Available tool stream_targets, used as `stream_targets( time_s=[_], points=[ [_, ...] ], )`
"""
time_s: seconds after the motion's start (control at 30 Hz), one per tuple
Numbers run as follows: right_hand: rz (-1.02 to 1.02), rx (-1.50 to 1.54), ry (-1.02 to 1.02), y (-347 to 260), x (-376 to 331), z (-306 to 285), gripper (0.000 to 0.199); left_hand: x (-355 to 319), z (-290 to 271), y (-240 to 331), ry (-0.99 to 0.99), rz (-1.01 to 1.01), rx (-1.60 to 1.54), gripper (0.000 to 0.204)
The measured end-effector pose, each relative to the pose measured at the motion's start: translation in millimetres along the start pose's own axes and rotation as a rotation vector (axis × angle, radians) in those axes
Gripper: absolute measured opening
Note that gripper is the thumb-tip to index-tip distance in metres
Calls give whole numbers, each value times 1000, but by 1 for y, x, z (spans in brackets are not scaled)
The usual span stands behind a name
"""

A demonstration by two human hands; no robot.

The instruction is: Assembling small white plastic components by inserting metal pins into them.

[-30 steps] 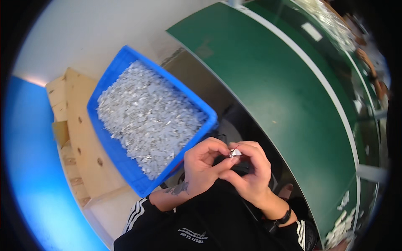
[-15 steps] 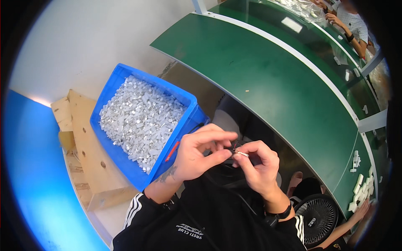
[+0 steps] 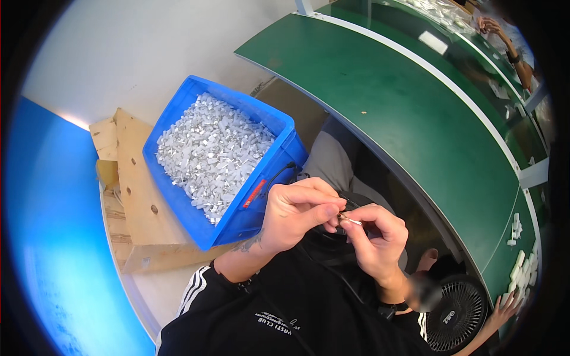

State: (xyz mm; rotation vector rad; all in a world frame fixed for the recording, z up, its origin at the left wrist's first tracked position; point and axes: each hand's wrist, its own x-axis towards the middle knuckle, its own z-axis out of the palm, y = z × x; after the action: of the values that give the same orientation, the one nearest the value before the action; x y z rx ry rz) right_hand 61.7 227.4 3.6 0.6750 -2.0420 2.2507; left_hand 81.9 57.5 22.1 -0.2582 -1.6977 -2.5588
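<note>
Both my hands are close together above my lap, fingertips nearly meeting. My right hand (image 3: 377,237) pinches a small part between thumb and forefinger; a thin white end (image 3: 354,222) of it sticks out, and a darker bit shows towards my left hand. My left hand (image 3: 300,216) is closed, thumb pressed to forefinger beside that part. Its fingers hide what they hold, if anything. The part is too small to name.
At left a blue bin (image 3: 215,237) full of small whitish-grey pieces (image 3: 214,151) stands against a wooden crate (image 3: 139,207). A green table (image 3: 392,118) curves ahead. White parts (image 3: 522,270) lie at its right end by another person's hand (image 3: 504,308), near a black fan (image 3: 457,314).
My left fingers, apart half a second ago, have closed at the small part. The view has shifted a little. The other person's hand at lower right has moved slightly.
</note>
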Motion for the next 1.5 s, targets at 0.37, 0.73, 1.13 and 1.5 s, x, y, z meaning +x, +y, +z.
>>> stream_targets(
  time_s=[0.37, 0.73, 1.13, 1.5],
  points=[
    [-98, 216, -6, 20, -10, 18, 11, -16, 7, 2, 30, -73, 105, 11],
    [10, 193, -79, 38, 26, 37, 16, 8, -25, -4, 155, -261, -109, 17],
    [174, 62, 56, 63, 95, 6, 20, -4, -317, 36, 735, -429, 1308, 19],
    [248, 26, 65, 72, 101, -23, 12, -15, -391, -48, 296, -750, 1639, 28]
  ],
)
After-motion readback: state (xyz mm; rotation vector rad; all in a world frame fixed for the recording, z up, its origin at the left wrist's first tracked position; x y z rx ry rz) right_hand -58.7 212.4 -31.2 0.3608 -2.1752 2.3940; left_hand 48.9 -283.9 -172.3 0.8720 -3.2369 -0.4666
